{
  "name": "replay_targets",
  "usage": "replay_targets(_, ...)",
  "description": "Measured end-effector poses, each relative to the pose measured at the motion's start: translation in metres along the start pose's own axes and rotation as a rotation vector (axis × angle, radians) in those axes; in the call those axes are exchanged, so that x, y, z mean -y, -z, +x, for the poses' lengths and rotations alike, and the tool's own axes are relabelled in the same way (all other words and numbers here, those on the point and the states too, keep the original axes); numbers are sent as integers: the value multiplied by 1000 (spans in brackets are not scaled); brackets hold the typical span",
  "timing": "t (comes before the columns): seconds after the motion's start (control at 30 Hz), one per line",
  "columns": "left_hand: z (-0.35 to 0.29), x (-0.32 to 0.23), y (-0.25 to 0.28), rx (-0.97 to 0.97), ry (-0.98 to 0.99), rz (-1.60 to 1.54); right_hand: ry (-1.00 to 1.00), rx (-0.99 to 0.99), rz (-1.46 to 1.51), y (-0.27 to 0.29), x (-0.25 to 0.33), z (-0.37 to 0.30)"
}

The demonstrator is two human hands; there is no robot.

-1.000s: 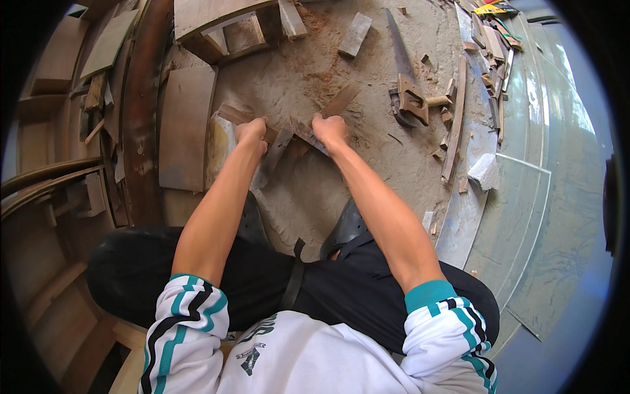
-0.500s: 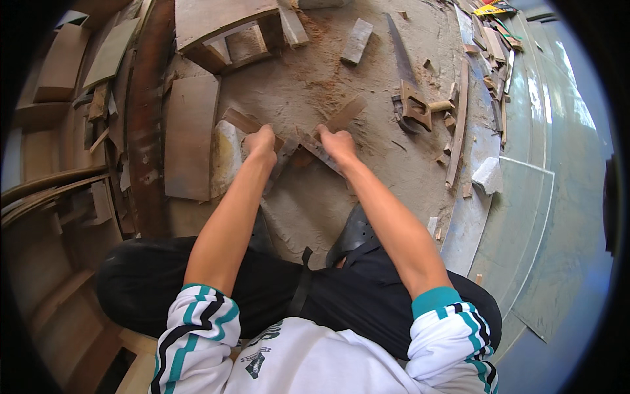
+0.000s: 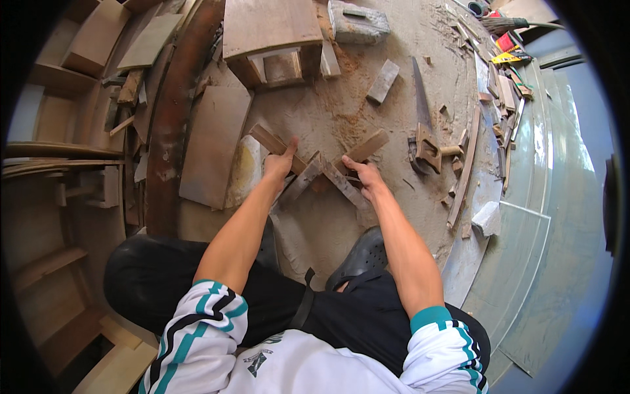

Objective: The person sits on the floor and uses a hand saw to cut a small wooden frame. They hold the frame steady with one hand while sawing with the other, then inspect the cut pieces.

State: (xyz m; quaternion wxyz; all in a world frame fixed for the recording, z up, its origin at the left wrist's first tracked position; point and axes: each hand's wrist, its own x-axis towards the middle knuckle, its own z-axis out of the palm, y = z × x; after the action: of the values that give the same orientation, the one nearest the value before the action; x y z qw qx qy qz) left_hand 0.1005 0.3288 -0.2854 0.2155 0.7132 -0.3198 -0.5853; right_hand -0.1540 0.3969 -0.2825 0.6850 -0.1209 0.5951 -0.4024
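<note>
My left hand [image 3: 281, 164] is closed around a short wooden strip [image 3: 268, 139], its thumb raised along the wood. My right hand [image 3: 367, 177] grips another wooden strip [image 3: 371, 146], thumb on top and fingers curled beneath. Between the hands, two more wooden pieces, a left one [image 3: 298, 180] and a right one [image 3: 342, 182], meet in an inverted V. All of these lie close together in front of my feet; how they are joined is hidden by the hands.
A handsaw [image 3: 425, 128] lies to the right, beside a wooden-handled tool [image 3: 451, 150]. A wooden box [image 3: 272, 29] stands ahead, near a grey block [image 3: 383, 81]. A flat board [image 3: 215, 146] lies left. Wood scraps and glass sheets [image 3: 518, 262] line the right side.
The view has shifted, so the surroundings sit lower and more to the right. Both hands still hold the strips; the left thumb has lifted and the right grip looks changed.
</note>
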Motion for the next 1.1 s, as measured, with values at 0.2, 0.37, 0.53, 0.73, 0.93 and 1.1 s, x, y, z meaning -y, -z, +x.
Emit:
replay_targets(0.2,-33,-60,12,3,-598,-122,202,178,61,-5,49,-23)
replay_targets(0.37,-62,-105,21,73,-939,-383,356,414,218,-23,84,-25)
replay_targets(0.53,-64,-125,39,103,-1028,-324,470,496,316,-40,101,-21)
replay_targets(0.73,-94,-150,39,146,-1117,-22,491,435,375,-35,106,-24)
replay_targets(0.93,-122,-171,33,231,-1161,213,506,482,348,-11,117,-20)
replay_targets(1.1,-116,-167,35,324,-868,-65,552,399,261,-19,130,-26)
